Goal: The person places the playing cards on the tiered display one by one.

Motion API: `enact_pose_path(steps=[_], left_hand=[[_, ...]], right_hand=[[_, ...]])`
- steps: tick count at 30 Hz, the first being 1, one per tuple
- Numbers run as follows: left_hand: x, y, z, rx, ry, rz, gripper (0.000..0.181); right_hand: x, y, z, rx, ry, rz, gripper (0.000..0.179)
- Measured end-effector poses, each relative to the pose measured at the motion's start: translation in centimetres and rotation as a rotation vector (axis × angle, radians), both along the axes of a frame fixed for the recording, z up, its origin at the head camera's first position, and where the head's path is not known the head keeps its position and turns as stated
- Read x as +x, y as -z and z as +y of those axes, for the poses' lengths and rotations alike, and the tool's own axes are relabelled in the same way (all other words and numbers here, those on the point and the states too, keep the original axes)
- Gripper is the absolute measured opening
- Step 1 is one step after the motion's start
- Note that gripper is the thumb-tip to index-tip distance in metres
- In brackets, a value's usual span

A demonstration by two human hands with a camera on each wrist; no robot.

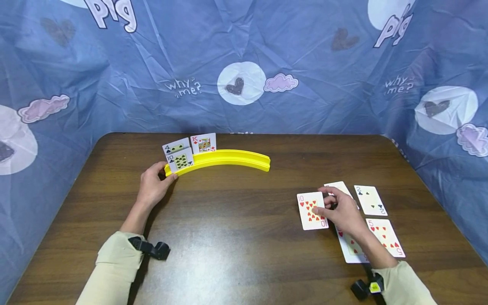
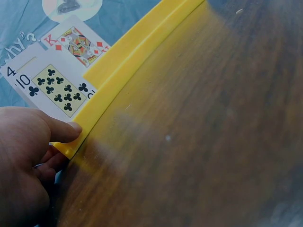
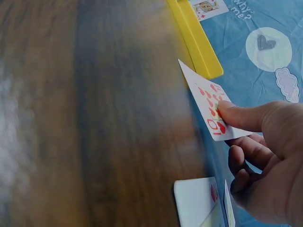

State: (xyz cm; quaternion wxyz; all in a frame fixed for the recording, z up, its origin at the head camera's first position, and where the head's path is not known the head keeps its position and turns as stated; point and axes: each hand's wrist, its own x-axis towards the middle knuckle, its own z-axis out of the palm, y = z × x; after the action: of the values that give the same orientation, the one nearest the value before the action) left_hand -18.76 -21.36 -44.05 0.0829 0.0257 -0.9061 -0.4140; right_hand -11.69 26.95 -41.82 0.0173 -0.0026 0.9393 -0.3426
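My left hand (image 1: 153,186) grips the left end of a curved yellow card holder (image 1: 228,157), thumb at the front and fingers behind. Standing in the holder's left part are the ten of clubs (image 1: 180,161), the four of spades (image 1: 172,146) partly hidden behind it, and the king of diamonds (image 1: 204,143). Over on the right, my right hand (image 1: 345,214) pinches the ten of hearts (image 1: 308,212) between thumb and fingers. In the right wrist view that card (image 3: 208,106) is tilted, held above the table.
Face up on the table at the right lie the two of clubs (image 1: 370,200), the five of hearts (image 1: 386,239) and another red card (image 1: 352,250) partly under my right hand. One more card (image 1: 337,185) shows behind that hand. A blue printed cloth (image 1: 244,114) hangs behind the table.
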Motion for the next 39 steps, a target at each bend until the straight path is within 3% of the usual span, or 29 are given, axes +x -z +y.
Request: enact_pose_path(steps=[4,7,12,24,34,39], left_hand=[[0.0,0.0,0.0,0.000,-0.001,0.000,0.034],[0.0,0.0,0.0,-0.003,-0.001,-0.002,0.034],[0.0,0.0,-0.1,-0.004,0.002,-0.004,0.035],[-0.1,0.1,-0.2,-0.006,0.007,0.015,0.033],[-0.1,0.1,0.0,0.000,0.006,0.014,0.034],[0.0,0.0,-0.1,-0.001,0.003,0.003,0.033]], right_hand=[[-0.1,-0.2,0.2,-0.012,0.045,-0.036,0.055],[-0.1,-0.5,0.2,-0.042,0.058,-0.039,0.040],[-0.2,-1.0,0.1,-0.105,0.014,0.010,0.022],[-1.4,-3.7,-1.1,-0.160,-0.016,0.068,0.021],[-2.7,-5.4,-2.6,-0.275,-0.030,0.085,0.023],[-3.6,-6.2,-3.6,-0.334,-0.067,0.133,0.022]])
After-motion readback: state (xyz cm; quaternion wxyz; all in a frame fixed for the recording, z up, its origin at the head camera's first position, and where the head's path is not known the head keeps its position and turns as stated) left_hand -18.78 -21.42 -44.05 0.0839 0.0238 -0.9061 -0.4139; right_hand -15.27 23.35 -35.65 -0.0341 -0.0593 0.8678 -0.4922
